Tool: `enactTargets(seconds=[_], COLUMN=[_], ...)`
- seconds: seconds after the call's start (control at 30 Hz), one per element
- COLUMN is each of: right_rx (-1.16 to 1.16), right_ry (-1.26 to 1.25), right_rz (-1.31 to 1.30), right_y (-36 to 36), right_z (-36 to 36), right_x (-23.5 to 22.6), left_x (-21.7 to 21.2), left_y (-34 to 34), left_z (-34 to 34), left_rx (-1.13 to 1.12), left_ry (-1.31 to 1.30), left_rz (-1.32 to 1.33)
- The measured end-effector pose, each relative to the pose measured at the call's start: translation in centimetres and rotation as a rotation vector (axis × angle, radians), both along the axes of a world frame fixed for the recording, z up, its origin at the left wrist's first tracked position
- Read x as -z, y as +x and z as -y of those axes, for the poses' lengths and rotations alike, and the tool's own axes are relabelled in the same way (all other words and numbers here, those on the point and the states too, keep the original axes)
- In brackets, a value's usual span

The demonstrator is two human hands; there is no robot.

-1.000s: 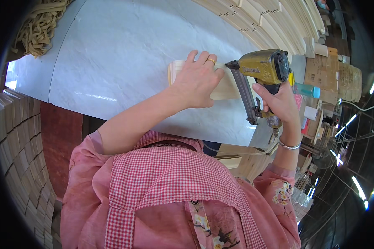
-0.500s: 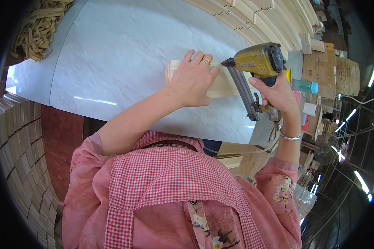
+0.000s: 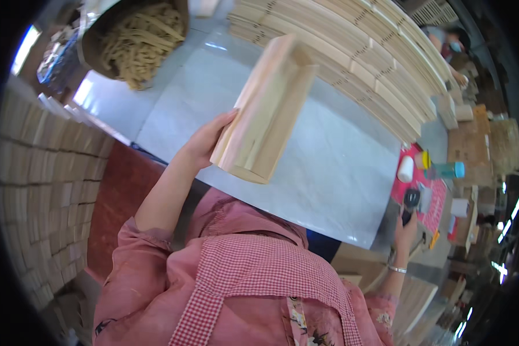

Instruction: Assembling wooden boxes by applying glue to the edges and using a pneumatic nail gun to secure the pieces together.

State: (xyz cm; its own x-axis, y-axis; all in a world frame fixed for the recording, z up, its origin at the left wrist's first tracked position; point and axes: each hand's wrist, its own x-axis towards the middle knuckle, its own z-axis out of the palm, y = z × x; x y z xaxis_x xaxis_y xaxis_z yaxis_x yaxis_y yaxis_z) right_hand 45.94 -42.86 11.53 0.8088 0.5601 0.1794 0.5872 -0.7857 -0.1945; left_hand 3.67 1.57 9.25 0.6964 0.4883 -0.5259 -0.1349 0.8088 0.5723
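A long, shallow wooden box (image 3: 271,109) with raised sides is tilted up above the grey marbled table (image 3: 340,179). My left hand (image 3: 209,138) grips it by its near left side, with the fingers partly hidden behind the wood. Off to the right, my right hand (image 3: 406,228) is closed around the handle of a nail gun (image 3: 411,200). The gun is held beside the table's right end, by a pink mat (image 3: 406,160), and its far side is hidden from me.
Stacked wooden pieces (image 3: 340,52) line the far edge. A bin (image 3: 88,43) of tan strips stands far left, and piled wooden blocks (image 3: 46,196) rise at the left. A white roll (image 3: 405,169) and a teal bottle (image 3: 447,170) sit right. Another person (image 3: 452,46) is at the far right.
My left hand has raised the wooden box off the table and tilted it. My right hand has carried the nail gun away to the right. The view has turned too.
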Motion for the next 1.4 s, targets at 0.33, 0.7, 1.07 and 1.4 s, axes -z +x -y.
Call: enactTargets(seconds=[0.33, 0.7, 1.07, 1.4], right_rx=[0.352, -0.206, -0.618, -0.808], right_ry=[-0.146, 0.34, 0.594, 0.479], right_rz=[0.148, 0.366, -0.02, 0.041], right_y=[4.6, 4.2, -8.3, -12.8], right_z=[7.2, -6.1, -23.2, -31.8], right_x=[9.4, 7.9, 7.1, 8.7], left_x=[0.9, -1.8, -28.8, -46.8], left_y=[-8.6, -8.1, -33.3, -74.7], left_z=[5.0, 10.8, 19.5, 32.2], left_rx=[-0.346, -0.001, -1.455, -1.345], left_ry=[1.463, 1.835, 2.247, 0.39], left_rz=[-0.845, -1.39, -2.257, -3.242])
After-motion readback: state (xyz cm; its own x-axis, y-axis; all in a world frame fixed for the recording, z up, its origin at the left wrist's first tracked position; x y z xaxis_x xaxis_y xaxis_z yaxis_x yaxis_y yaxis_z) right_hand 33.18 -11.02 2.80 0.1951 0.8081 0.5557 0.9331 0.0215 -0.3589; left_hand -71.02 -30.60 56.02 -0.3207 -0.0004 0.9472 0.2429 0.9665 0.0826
